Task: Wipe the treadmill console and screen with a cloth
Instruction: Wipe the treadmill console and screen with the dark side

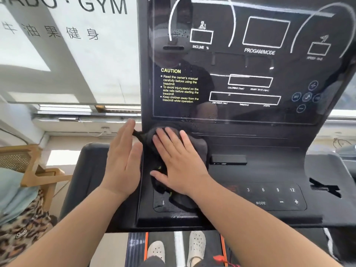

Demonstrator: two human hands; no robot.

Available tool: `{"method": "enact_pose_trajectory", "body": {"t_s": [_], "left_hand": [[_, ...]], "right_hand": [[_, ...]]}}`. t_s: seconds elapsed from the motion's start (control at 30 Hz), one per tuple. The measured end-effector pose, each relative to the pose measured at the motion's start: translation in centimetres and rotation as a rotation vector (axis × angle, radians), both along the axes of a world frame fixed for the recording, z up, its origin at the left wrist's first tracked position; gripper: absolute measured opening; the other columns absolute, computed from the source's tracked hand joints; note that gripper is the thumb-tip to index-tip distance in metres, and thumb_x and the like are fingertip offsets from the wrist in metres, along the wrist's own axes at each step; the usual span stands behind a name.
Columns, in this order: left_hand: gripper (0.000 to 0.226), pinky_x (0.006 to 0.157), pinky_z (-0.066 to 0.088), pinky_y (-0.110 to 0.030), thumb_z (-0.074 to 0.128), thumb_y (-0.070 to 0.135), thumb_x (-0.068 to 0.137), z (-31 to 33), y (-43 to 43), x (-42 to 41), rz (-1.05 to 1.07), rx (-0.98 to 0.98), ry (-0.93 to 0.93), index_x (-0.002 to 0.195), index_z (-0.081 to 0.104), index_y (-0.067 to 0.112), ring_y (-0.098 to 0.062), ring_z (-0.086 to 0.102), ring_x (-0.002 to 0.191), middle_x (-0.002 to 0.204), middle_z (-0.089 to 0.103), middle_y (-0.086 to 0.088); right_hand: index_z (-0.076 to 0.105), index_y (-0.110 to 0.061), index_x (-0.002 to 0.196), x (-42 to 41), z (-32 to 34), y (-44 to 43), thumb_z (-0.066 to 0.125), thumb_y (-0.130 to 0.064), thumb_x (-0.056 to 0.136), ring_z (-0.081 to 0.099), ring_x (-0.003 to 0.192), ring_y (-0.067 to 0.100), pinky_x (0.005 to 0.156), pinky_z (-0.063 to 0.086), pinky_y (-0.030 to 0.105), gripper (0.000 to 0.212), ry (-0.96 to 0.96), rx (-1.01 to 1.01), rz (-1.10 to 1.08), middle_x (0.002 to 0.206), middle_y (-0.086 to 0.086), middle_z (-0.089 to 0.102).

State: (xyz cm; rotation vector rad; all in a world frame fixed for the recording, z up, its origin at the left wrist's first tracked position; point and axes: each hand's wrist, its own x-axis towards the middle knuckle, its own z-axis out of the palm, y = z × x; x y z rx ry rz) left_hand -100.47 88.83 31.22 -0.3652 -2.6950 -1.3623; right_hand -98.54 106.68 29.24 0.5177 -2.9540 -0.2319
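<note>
Pressing flat on the cloth (197,148), the right hand (177,162) lies with its fingers (169,137) straight and spread, palm down, gripping nothing. The cloth is dark and bunched on the left part of the console (260,170), just below the screen (240,74). It shows past the fingertips, to the right of the hand and under the wrist. The left hand (123,160) is just beside the cloth at the console's left edge, fingers straight and together, holding nothing. Contact with the cloth's corner cannot be confirmed.
</note>
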Motion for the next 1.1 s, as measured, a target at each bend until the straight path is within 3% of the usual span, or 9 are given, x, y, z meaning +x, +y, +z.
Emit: {"method": "enact_pose_trajectory", "body": {"t_s": [0.1, 0.2, 0.37, 0.43, 0.57, 0.83, 0.9, 1.03, 1.1], "left_hand": [[0.067, 0.124, 0.012, -0.033, 0.016, 0.053, 0.101, 0.6, 0.1, -0.3, 0.003, -0.067, 0.058, 0.158, 0.025, 0.018, -0.011, 0.019, 0.152, 0.162, 0.027, 0.005], [0.066, 0.125, 0.014, -0.039, 0.017, 0.051, 0.101, 1.1, 0.6, -0.6, -0.028, -0.127, 0.100, 0.157, 0.030, 0.017, -0.015, 0.022, 0.151, 0.163, 0.031, -0.001], [0.070, 0.119, 0.001, -0.013, 0.017, 0.055, 0.098, 1.3, 1.3, -0.6, -0.086, -0.113, 0.042, 0.159, 0.023, 0.022, 0.003, 0.008, 0.151, 0.167, 0.019, 0.008], [0.071, 0.118, 0.000, -0.010, 0.018, 0.055, 0.097, 1.2, 1.4, -0.5, -0.087, -0.087, 0.020, 0.160, 0.020, 0.022, 0.007, 0.005, 0.151, 0.167, 0.016, 0.011], [0.073, 0.118, 0.001, -0.010, 0.016, 0.058, 0.095, 1.3, 1.8, -0.2, -0.069, -0.022, -0.027, 0.160, 0.019, 0.024, 0.008, 0.005, 0.150, 0.165, 0.013, 0.017], [0.067, 0.121, 0.011, -0.015, 0.018, 0.056, 0.098, 1.2, 1.4, -0.1, -0.052, 0.079, -0.058, 0.157, 0.025, 0.027, 0.006, 0.017, 0.149, 0.163, 0.026, 0.015], [0.067, 0.120, 0.010, -0.012, 0.018, 0.055, 0.097, 1.2, 1.4, -0.1, -0.050, 0.074, -0.063, 0.158, 0.025, 0.026, 0.007, 0.017, 0.149, 0.162, 0.025, 0.016], [0.068, 0.124, 0.011, -0.021, 0.019, 0.055, 0.097, 0.9, 1.7, 0.1, -0.053, 0.081, -0.070, 0.159, 0.022, 0.025, 0.006, 0.015, 0.150, 0.164, 0.022, 0.017], [0.070, 0.122, 0.008, -0.016, 0.018, 0.056, 0.096, 0.8, 1.8, 0.1, -0.056, 0.071, -0.068, 0.159, 0.020, 0.025, 0.007, 0.012, 0.150, 0.164, 0.020, 0.016]], "right_hand": [[-0.003, -0.006, 0.161, 0.0, 0.4, -0.5, 0.041, -0.067, 0.097, -0.008, 0.158, 0.029, 0.124, -0.017, 0.053, 0.099, 0.066, -0.038, -0.109, 0.172, 0.013, -0.005], [-0.001, -0.004, 0.162, 1.1, 0.6, 0.7, 0.046, -0.069, 0.093, -0.004, 0.158, 0.034, 0.126, -0.009, 0.056, 0.105, 0.062, -0.076, -0.218, 0.171, 0.019, -0.001], [0.013, -0.001, 0.161, 4.0, 0.9, 6.2, 0.054, -0.073, 0.089, 0.005, 0.158, 0.038, 0.127, 0.007, 0.059, 0.110, 0.046, -0.067, -0.413, 0.169, 0.023, 0.011], [0.019, 0.000, 0.160, 4.5, 1.0, 7.4, 0.055, -0.072, 0.088, 0.009, 0.158, 0.038, 0.126, 0.009, 0.060, 0.107, 0.059, -0.103, -0.462, 0.168, 0.023, 0.016], [0.023, -0.003, 0.158, 3.8, 1.3, 4.9, 0.058, -0.072, 0.085, 0.012, 0.157, 0.036, 0.127, 0.008, 0.056, 0.107, 0.051, -0.192, -0.413, 0.168, 0.020, 0.019], [0.017, -0.012, 0.163, 1.9, 0.9, 0.6, 0.049, -0.060, 0.097, 0.011, 0.158, 0.024, 0.129, 0.005, 0.049, 0.087, 0.054, -0.235, -0.148, 0.172, 0.005, 0.017], [0.021, -0.014, 0.163, 2.6, 0.9, 2.2, 0.052, -0.055, 0.097, 0.017, 0.157, 0.021, 0.128, 0.011, 0.050, 0.083, 0.082, -0.243, -0.141, 0.170, 0.003, 0.023], [0.027, -0.017, 0.161, 4.1, 1.1, 5.7, 0.052, -0.052, 0.097, 0.024, 0.155, 0.020, 0.127, 0.018, 0.051, 0.077, 0.125, -0.255, -0.242, 0.167, -0.002, 0.031], [0.029, -0.018, 0.161, 5.0, 0.9, 7.6, 0.048, -0.052, 0.098, 0.025, 0.155, 0.021, 0.127, 0.017, 0.051, 0.074, 0.145, -0.242, -0.313, 0.167, -0.002, 0.032]]}}
